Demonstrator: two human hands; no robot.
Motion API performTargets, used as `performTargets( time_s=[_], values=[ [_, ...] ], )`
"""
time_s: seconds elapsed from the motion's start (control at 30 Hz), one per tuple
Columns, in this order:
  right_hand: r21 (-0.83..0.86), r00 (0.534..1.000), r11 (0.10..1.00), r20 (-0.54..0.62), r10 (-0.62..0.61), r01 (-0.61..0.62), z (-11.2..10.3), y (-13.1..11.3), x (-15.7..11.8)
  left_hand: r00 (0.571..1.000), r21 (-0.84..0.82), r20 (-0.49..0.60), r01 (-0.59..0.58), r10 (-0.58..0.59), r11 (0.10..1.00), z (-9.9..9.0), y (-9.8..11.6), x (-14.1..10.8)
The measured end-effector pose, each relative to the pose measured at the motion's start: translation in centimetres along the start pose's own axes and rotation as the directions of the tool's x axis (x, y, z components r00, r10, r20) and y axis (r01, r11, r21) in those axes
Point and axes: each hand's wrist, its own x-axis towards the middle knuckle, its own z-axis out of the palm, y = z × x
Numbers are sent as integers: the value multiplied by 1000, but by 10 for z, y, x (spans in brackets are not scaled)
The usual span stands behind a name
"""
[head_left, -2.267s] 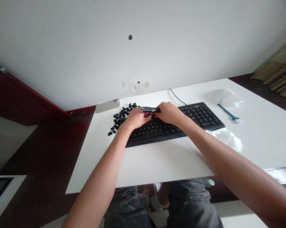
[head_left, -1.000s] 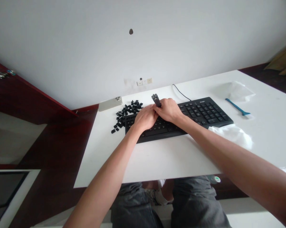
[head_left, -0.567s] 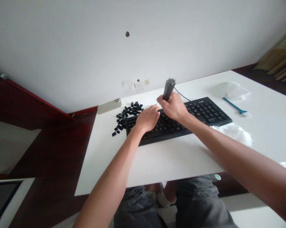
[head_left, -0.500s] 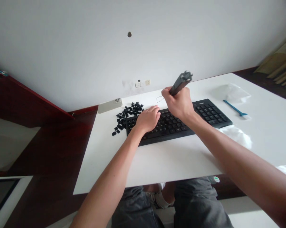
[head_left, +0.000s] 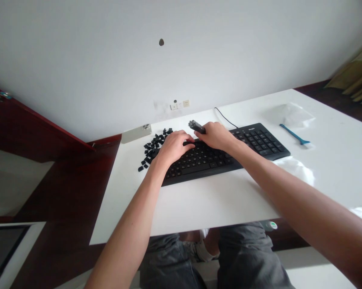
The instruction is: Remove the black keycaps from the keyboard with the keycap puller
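A black keyboard (head_left: 263,143) lies slantwise on the white table. In its left and middle part many key places show small pale centres without caps; the number pad still carries caps. My left hand (head_left: 174,146) grips the keyboard near its back left edge, thumb over the key area and fingers at the edge. My right hand (head_left: 215,135) is closed around a dark grey stick-like tool (head_left: 196,127), tilted with its top end to the left, low over the back of the keyboard. The tool's working end is hidden by my hand. Loose black keycaps (head_left: 152,149) lie piled beside my left hand.
A phone (head_left: 136,133) lies at the back left. On the right are a blue brush (head_left: 294,135), a white crumpled packet (head_left: 298,115) and a white tissue-like piece (head_left: 297,169). The keyboard's cable (head_left: 225,117) runs towards the wall.
My right hand has come down and left, and the tool has gone from nearly upright to leaning left. My left hand has shifted slightly left, its thumb now apart from the fingers.
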Motion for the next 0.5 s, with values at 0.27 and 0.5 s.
performTargets(
  time_s=[0.27, 0.5],
  values=[
    [37, 991, 992, 64, -121, 119, -4, 4, -1, 997, -14, -4, 81, -81, 997, 1, 5, 0],
    [168, 985, 981, 130, -116, 94, -2, 6, 2, 996, 66, 58, 61, -65, 996, -1, 12, 1]
  ],
)
